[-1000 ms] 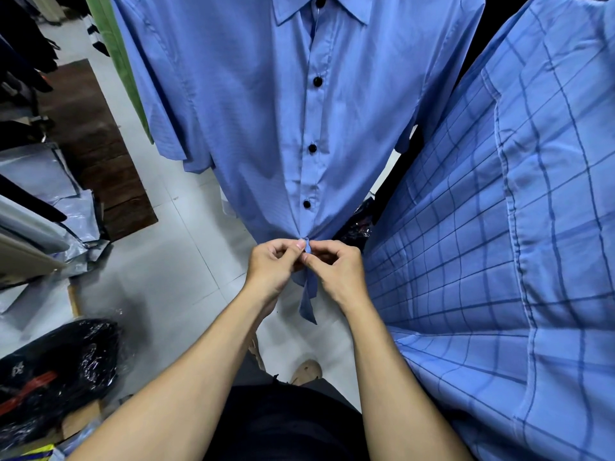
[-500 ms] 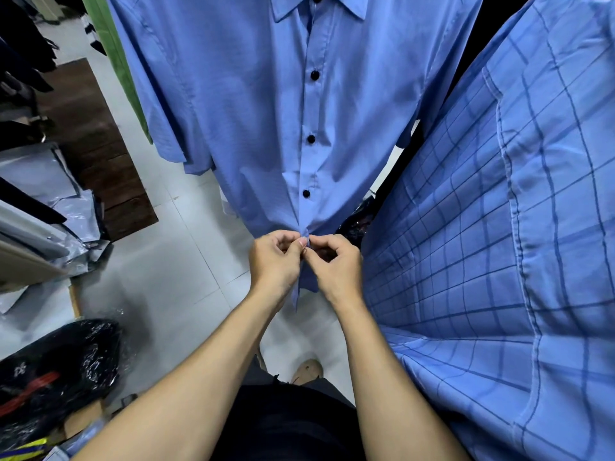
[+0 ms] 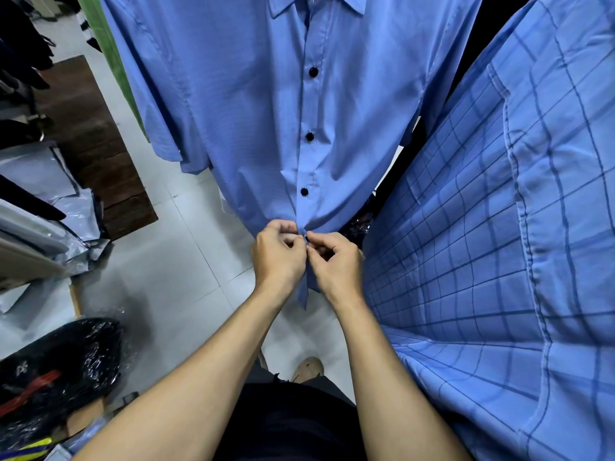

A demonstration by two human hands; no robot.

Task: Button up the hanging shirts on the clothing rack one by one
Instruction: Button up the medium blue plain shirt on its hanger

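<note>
A plain blue short-sleeved shirt [image 3: 253, 104] hangs in front of me, its placket closed by three dark buttons [image 3: 309, 137] down the middle. At the shirt's lower front my left hand [image 3: 278, 257] and my right hand [image 3: 337, 262] meet, fingertips touching. Both pinch the placket edges around a small dark button [image 3: 306, 238] between them. The shirt's tail hangs down between my wrists. A blue checked shirt [image 3: 499, 244] hangs close on my right.
A green garment [image 3: 109, 51] hangs behind the blue shirt on the left. Dark wooden flooring [image 3: 96, 151] and white tiles [image 3: 159, 261] lie below. Grey plastic-wrapped packages [image 3: 40, 207] are stacked at the left, and a black plastic bag [image 3: 53, 371] sits at the lower left.
My hands have shifted slightly upward on the placket and stay pinched together. The tail of the shirt below them has swung a little.
</note>
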